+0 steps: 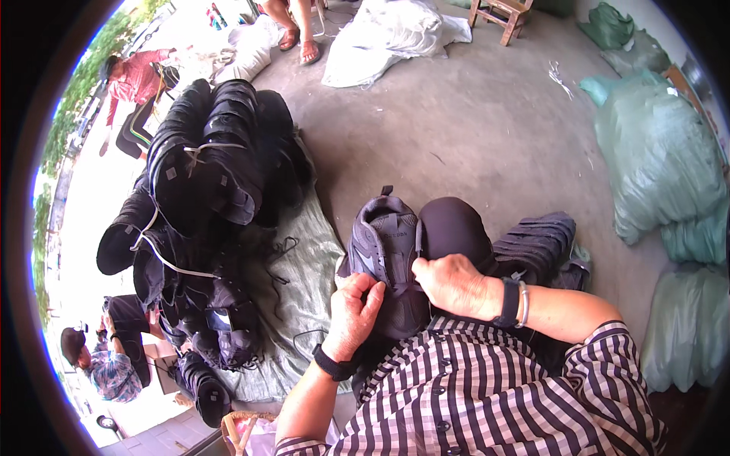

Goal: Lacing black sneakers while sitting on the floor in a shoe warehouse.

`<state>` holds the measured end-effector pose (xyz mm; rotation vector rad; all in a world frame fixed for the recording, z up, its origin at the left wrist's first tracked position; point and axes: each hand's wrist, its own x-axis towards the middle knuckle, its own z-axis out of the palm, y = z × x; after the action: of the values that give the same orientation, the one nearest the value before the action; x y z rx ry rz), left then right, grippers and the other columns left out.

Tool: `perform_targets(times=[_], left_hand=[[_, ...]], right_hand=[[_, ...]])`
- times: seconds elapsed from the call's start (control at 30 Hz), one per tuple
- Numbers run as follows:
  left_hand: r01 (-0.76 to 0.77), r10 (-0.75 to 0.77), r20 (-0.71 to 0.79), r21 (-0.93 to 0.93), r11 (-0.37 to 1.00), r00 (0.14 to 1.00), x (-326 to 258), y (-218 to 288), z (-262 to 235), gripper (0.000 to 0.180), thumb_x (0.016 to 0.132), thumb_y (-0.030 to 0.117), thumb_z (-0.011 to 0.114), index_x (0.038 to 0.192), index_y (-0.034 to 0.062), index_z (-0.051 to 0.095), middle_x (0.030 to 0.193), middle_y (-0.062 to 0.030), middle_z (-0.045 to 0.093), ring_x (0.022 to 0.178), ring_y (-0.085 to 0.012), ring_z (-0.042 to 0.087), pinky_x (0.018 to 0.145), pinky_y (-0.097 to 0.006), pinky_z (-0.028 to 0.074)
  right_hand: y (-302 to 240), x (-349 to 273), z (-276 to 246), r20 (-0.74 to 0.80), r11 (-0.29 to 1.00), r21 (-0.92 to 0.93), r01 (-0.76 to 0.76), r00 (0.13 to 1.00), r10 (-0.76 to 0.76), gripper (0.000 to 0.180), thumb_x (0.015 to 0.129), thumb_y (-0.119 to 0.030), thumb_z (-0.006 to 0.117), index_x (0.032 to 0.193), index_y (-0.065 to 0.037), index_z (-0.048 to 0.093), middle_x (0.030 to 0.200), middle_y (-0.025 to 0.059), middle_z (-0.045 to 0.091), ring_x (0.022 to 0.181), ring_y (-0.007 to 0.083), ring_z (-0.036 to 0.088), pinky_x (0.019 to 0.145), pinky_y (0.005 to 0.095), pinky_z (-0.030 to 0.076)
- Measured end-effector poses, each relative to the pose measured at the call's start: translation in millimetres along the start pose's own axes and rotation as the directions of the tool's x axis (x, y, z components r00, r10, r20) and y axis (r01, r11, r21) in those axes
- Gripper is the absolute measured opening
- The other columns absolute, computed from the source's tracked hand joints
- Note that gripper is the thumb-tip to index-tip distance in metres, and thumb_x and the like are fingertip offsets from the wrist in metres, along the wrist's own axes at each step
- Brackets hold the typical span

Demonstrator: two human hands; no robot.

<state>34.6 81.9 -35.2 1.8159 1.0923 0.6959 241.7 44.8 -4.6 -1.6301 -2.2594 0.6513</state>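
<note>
A dark grey and black shoe (388, 237) rests on my lap, its opening and heel loop pointing away from me. My left hand (353, 313) is closed in a pinch at the left edge of its lacing area, low near the toe. On the opposite edge, my right hand (456, 285) pinches with thumb and forefinger. A narrow dark strip runs up from those right fingertips along the shoe; whether it is a lace or the shoe's own edge is unclear. What sits between the fingertips of either hand is too small to make out.
Tied stacks of black shoe pieces (220, 167) stand at left on a green woven sheet (312, 304). More dark pieces (536, 243) lie right of my knee (456, 228). Green sacks (654, 152) line the right; a white sack (395, 38) and stool (500, 15) are far off. Other people sit at left.
</note>
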Motion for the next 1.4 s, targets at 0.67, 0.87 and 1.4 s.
perform_targets(times=[0.67,0.87,1.4], left_hand=[[-0.782,0.425,0.667,0.591,0.2,0.612,53,58,-34,0.016,0.072,0.023,0.061,0.087,0.0174,0.061,0.105,-0.0038,0.053,0.114,-0.0217,0.043,0.096,-0.04,0.034],[-0.865,0.313,0.807,0.484,0.134,0.501,66,43,-34,0.02,0.071,0.027,0.063,0.088,0.0185,0.056,0.087,0.0032,0.052,0.098,-0.0168,0.048,0.082,-0.036,0.041],[-0.262,-0.074,0.55,0.507,0.821,0.832,85,54,-6,0.019,0.081,0.02,0.056,0.078,0.0046,0.067,0.085,-0.0096,0.066,0.077,-0.0288,0.062,0.063,-0.039,0.05]], right_hand=[[15,12,-21,0.024,0.827,-0.345,0.445,0.884,-0.466,0.009,0.071,-0.013,0.058,0.08,-0.012,0.059,0.085,0.0048,0.049,0.081,0.0208,0.053,0.065,0.0332,0.043],[18,13,-25,0.107,0.811,-0.327,0.486,0.871,-0.479,0.016,0.067,-0.017,0.068,0.079,-0.013,0.059,0.084,0.0033,0.05,0.082,0.0201,0.053,0.066,0.0336,0.043],[33,4,-21,-0.002,0.805,-0.264,0.531,0.834,-0.551,0.01,0.07,-0.019,0.067,0.075,-0.013,0.061,0.085,0.0035,0.051,0.083,0.02,0.053,0.069,0.0351,0.043]])
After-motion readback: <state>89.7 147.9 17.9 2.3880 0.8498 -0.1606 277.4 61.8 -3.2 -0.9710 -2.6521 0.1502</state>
